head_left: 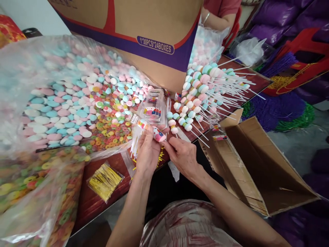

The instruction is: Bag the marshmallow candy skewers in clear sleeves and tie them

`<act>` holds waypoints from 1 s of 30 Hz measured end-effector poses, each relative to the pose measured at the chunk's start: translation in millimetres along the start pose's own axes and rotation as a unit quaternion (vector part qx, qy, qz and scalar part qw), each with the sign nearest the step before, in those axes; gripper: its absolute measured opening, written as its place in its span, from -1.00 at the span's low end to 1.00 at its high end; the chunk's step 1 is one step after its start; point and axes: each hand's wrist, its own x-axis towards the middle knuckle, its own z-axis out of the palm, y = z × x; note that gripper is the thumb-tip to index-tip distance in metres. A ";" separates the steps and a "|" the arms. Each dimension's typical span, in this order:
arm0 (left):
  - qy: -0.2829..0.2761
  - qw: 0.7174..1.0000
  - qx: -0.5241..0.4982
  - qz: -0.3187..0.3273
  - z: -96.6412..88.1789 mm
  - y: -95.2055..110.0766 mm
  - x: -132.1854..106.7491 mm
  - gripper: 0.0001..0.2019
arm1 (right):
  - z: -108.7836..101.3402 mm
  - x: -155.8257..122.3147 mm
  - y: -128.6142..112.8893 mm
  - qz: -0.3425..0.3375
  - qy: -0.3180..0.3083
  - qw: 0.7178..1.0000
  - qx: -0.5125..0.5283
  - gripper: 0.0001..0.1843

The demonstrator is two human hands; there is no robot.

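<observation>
Between my two hands is a small printed plastic candy bag [158, 134], white with pink and blue dots, with candy inside. My left hand [148, 151] is closed round its upper part. At the bag's lower right end, my right hand [183, 155] is closed in a pinch; whether a tie is between the fingertips is too small to tell. White sticks [134, 145] lie just left of my left hand. Behind my hands sits a stack of flat printed bags [153, 111]. Candy skewers [189, 120] of pastel discs and gummy rings on white sticks are piled to the right.
Loose pastel candies [55, 111] and gummy rings [113, 128] spread from an open plastic bag at left. A packet of gold ties [105, 181] lies near the table edge. A large carton [154, 20] stands behind; an open cardboard box [269, 164] is at right. Another person's arm [216, 20] shows beyond.
</observation>
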 end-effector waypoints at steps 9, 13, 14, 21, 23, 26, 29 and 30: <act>0.043 0.997 -0.045 -0.033 -2.9 0.0 3.0 -0.84 | 3.7 -17.5 5.9 -0.048 0.002 0.997 0.057 -0.68; 0.062 0.996 -0.042 -0.056 -2.1 -3.8 1.7 -0.85 | 10.9 -22.8 9.6 -0.086 -0.012 0.996 0.013 -0.62; 0.068 0.995 -0.040 -0.062 -1.7 -5.2 1.4 -0.85 | 13.0 -22.9 9.4 -0.095 -0.017 0.995 -0.001 -0.61; 0.051 0.996 -0.031 -0.070 -2.9 -8.2 1.3 -0.84 | 19.9 -14.7 0.9 -0.048 -0.040 0.998 -0.028 -0.58; 0.039 0.996 -0.037 -0.070 -5.1 -4.6 2.6 -0.84 | 16.1 -14.7 -0.3 -0.046 -0.048 0.997 -0.028 -0.57; 0.049 0.995 -0.057 -0.061 -7.4 1.2 4.6 -0.84 | 8.8 -19.6 1.3 -0.067 -0.049 0.996 -0.014 -0.57; 0.068 0.994 -0.047 -0.066 -7.3 3.0 4.0 -0.83 | 5.4 -25.6 4.3 -0.097 -0.050 0.994 -0.019 -0.56; 0.065 0.995 -0.037 -0.072 -6.8 2.5 3.0 -0.83 | 5.7 -26.8 4.7 -0.104 -0.052 0.993 -0.028 -0.55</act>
